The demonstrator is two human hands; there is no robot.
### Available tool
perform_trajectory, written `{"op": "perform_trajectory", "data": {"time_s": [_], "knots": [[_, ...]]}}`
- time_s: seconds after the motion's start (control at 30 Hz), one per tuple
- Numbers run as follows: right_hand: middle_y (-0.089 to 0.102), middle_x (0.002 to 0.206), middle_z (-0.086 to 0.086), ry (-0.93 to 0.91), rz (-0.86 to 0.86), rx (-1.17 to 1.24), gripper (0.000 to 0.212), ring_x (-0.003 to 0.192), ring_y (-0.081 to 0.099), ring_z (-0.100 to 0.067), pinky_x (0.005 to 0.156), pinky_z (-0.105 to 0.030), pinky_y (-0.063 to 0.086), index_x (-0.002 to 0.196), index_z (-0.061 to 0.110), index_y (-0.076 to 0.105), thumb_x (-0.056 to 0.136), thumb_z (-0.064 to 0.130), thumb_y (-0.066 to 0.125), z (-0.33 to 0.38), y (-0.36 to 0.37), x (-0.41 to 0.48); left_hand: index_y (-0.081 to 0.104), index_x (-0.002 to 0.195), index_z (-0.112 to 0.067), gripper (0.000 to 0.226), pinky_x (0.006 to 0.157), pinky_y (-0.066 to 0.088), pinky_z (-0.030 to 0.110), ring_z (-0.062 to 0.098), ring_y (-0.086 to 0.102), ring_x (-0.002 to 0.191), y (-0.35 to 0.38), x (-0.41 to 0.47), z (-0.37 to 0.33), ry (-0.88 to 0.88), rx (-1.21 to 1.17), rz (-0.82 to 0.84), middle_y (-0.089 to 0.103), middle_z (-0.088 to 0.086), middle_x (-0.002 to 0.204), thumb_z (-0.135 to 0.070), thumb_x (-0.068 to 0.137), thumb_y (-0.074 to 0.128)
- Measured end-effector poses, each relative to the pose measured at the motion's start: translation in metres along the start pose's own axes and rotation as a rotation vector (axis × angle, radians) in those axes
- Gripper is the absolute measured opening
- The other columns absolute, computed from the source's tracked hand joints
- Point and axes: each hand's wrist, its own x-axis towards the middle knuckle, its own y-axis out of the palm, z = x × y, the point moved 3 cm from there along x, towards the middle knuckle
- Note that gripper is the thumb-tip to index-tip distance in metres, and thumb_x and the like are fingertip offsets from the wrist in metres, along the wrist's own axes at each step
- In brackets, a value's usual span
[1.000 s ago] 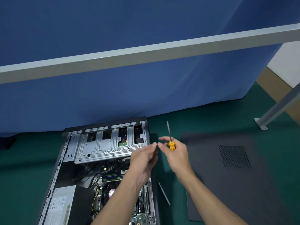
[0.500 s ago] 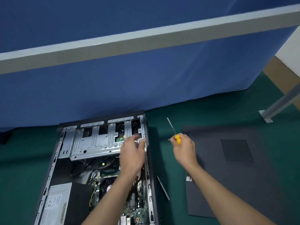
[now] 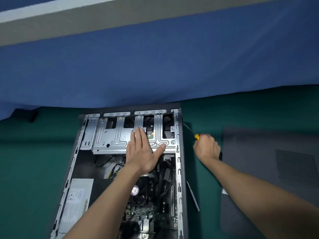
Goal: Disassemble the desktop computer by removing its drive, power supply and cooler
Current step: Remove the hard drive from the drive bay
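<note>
The open desktop case [image 3: 180, 169] lies on its side on the green mat. Across its far end sits a silver drive cage [image 3: 112, 137]. My left hand [image 3: 143, 150] lies flat on that cage, fingers straight, thumb spread to the right. Right of the case, my right hand [image 3: 206, 147] grips a yellow-handled screwdriver [image 3: 196, 136], whose thin shaft points up-left to the case's far right corner. The power supply [image 3: 77, 202] with a white label sits at the lower left inside. The cooler fan [image 3: 138, 190] shows under my left forearm, partly hidden.
The removed dark side panel [image 3: 276, 169] lies on the mat to the right. A thin grey rod-like tool [image 3: 193, 195] lies beside the case's right wall. A blue curtain [image 3: 155, 66] hangs right behind the case. Green mat [image 3: 34, 169] extends to the left.
My left hand moved from the cage's right edge and spread flat on top of the cage. My right hand brought the screwdriver tip toward the case's far right corner. The camera moved closer.
</note>
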Motion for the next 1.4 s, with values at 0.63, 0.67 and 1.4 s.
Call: {"op": "perform_trajectory", "data": {"time_s": [0.63, 0.67, 1.4], "knots": [[0.060, 0.108, -0.011, -0.089, -0.074, 0.508, 0.021, 0.101, 0.054, -0.028, 0.082, -0.029, 0.039, 0.111, 0.007, 0.057, 0.093, 0.018, 0.058, 0.002, -0.074, -0.026, -0.030, 0.147, -0.013, 0.098, 0.116, -0.013, 0.038, 0.017, -0.032, 0.142, 0.002, -0.004, -0.001, 0.044, -0.038, -0.082, -0.036, 0.001, 0.153, -0.079, 0.086, 0.011], [0.060, 0.106, -0.010, -0.139, -0.116, 0.496, 0.021, 0.100, 0.055, -0.026, 0.083, -0.027, 0.038, 0.110, 0.008, 0.061, 0.092, 0.018, 0.061, 0.009, -0.086, -0.029, -0.028, 0.147, -0.014, 0.098, 0.116, -0.013, 0.038, 0.017, -0.031, 0.142, 0.003, -0.006, 0.001, 0.058, -0.041, -0.112, -0.034, 0.001, 0.155, -0.080, 0.086, 0.010], [0.056, 0.094, -0.003, -0.828, 0.083, -0.193, 0.015, 0.091, 0.051, -0.021, 0.078, -0.035, 0.046, 0.099, 0.010, 0.068, 0.095, 0.017, 0.056, 0.179, -0.137, -0.065, -0.001, 0.156, -0.025, 0.072, 0.120, 0.008, 0.049, 0.023, -0.007, 0.150, -0.036, -0.008, 0.042, 0.251, 0.016, -0.019, -0.007, 0.000, 0.164, -0.053, 0.101, 0.036]]}}
